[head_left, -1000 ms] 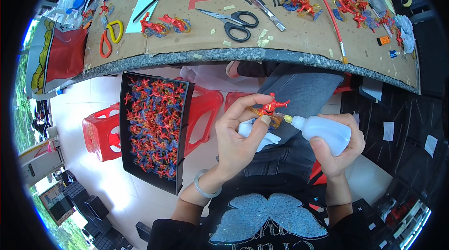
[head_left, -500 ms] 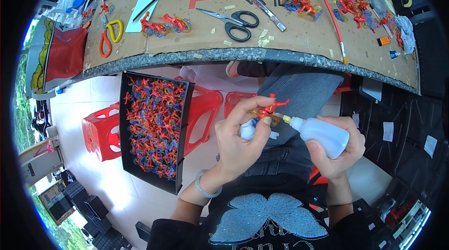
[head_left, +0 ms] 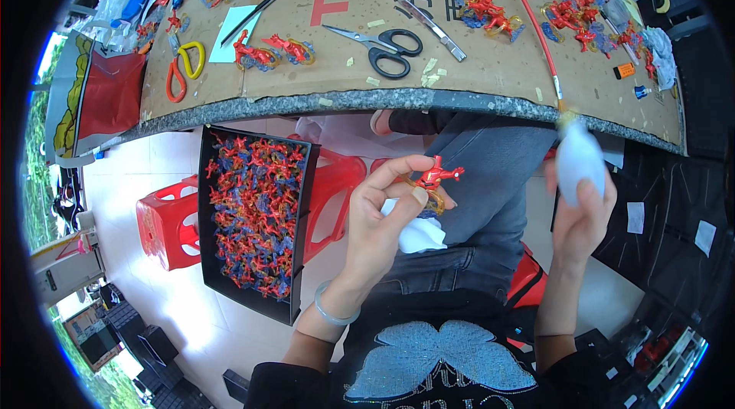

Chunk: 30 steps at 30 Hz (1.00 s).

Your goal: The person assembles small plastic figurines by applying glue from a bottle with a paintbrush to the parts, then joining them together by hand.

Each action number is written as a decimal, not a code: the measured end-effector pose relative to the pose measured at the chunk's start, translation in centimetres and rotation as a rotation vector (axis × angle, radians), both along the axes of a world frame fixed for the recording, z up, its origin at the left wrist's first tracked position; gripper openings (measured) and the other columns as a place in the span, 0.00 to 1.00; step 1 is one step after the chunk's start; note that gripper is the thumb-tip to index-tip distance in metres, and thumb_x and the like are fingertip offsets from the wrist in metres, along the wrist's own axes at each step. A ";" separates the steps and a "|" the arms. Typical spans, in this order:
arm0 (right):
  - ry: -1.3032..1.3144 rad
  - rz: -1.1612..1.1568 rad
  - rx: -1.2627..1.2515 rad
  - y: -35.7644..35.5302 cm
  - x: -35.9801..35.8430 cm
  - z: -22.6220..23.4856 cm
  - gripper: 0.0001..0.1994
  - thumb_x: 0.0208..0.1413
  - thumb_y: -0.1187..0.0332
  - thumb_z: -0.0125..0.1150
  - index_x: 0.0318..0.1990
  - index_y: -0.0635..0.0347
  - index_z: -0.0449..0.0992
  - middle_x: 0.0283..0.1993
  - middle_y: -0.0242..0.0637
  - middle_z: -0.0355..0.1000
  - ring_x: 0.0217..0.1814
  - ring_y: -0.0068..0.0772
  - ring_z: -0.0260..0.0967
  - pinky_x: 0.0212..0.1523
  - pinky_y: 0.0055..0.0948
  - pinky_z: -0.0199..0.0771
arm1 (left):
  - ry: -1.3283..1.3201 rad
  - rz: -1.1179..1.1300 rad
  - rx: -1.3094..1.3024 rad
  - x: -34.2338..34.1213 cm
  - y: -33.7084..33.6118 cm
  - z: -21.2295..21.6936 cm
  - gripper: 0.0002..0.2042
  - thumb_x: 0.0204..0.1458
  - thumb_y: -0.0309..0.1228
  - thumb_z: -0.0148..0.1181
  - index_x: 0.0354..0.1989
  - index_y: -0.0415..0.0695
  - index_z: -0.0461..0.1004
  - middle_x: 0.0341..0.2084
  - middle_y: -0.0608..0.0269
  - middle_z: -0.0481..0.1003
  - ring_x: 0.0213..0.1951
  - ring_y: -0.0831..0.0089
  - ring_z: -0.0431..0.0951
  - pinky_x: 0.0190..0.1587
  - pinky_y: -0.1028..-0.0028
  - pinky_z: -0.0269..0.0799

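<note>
My left hand [head_left: 374,217] pinches a small red figurine [head_left: 435,175] with clear yellow and blue parts between thumb and fingers, above my lap. A crumpled white tissue [head_left: 421,236] is tucked in the same hand, below the figurine. In my right hand [head_left: 578,219] is a white squeeze bottle [head_left: 580,160], blurred by motion, its yellowish tip pointing up close to the table's front edge. The bottle is apart from the figurine. To the left of my lap, a black tray [head_left: 302,237] is filled with many similar figurines.
More figurines [head_left: 566,11] lie across the cardboard-covered table [head_left: 298,72]. Black scissors [head_left: 390,49], a craft knife [head_left: 432,26], orange-and-yellow-handled scissors [head_left: 180,72] and a long red brush [head_left: 532,18] lie there. A red stool [head_left: 164,229] stands beside the tray.
My right hand has drawn the bottle away from the figurine, up and to the right, turning its tip upward. My left hand keeps hold of the figurine, now turned slightly.
</note>
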State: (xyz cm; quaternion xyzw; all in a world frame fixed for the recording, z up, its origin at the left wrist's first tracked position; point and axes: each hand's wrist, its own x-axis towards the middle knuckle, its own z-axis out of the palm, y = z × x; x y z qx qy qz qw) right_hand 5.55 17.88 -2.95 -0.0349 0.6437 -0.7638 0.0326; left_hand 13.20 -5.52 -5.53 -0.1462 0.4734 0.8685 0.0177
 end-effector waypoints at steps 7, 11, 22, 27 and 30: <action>0.210 -0.342 0.390 5.4 -12.5 -4.2 0.20 0.59 0.73 0.57 0.57 0.73 0.66 0.54 0.47 0.72 0.58 0.30 0.67 0.62 0.30 0.61 | -0.029 -0.045 0.151 -0.2 0.5 -0.1 0.18 0.56 0.21 0.53 0.55 0.36 0.62 0.35 0.47 0.79 0.35 0.73 0.79 0.40 0.79 0.72; 0.201 -0.343 0.427 7.9 -17.5 -7.9 0.19 0.59 0.72 0.59 0.56 0.69 0.67 0.55 0.44 0.72 0.59 0.29 0.66 0.62 0.31 0.61 | 0.052 0.038 -0.144 -0.1 1.7 0.7 0.22 0.54 0.17 0.55 0.54 0.40 0.52 0.35 0.47 0.79 0.38 0.72 0.79 0.42 0.79 0.71; 0.226 -0.034 0.461 0.5 -3.6 -0.8 0.09 0.54 0.75 0.61 0.43 0.65 0.78 0.42 0.37 0.76 0.42 0.23 0.72 0.43 0.25 0.70 | 0.072 -0.215 -0.738 -0.5 2.5 0.8 0.21 0.54 0.20 0.57 0.51 0.39 0.54 0.32 0.51 0.81 0.30 0.71 0.81 0.32 0.77 0.71; -0.022 0.481 0.434 -0.9 0.0 -1.1 0.11 0.48 0.74 0.65 0.41 0.66 0.80 0.36 0.38 0.78 0.38 0.24 0.72 0.40 0.25 0.69 | 0.081 -0.376 -0.870 -1.1 3.3 1.9 0.22 0.52 0.21 0.59 0.51 0.39 0.55 0.32 0.52 0.81 0.31 0.70 0.82 0.33 0.76 0.70; -0.021 0.503 0.476 -1.1 0.0 -1.5 0.09 0.47 0.74 0.66 0.36 0.65 0.82 0.30 0.37 0.78 0.32 0.22 0.71 0.37 0.24 0.68 | 0.098 -0.395 -0.914 -1.1 3.4 2.0 0.24 0.51 0.21 0.60 0.53 0.38 0.55 0.30 0.52 0.81 0.31 0.68 0.82 0.32 0.76 0.70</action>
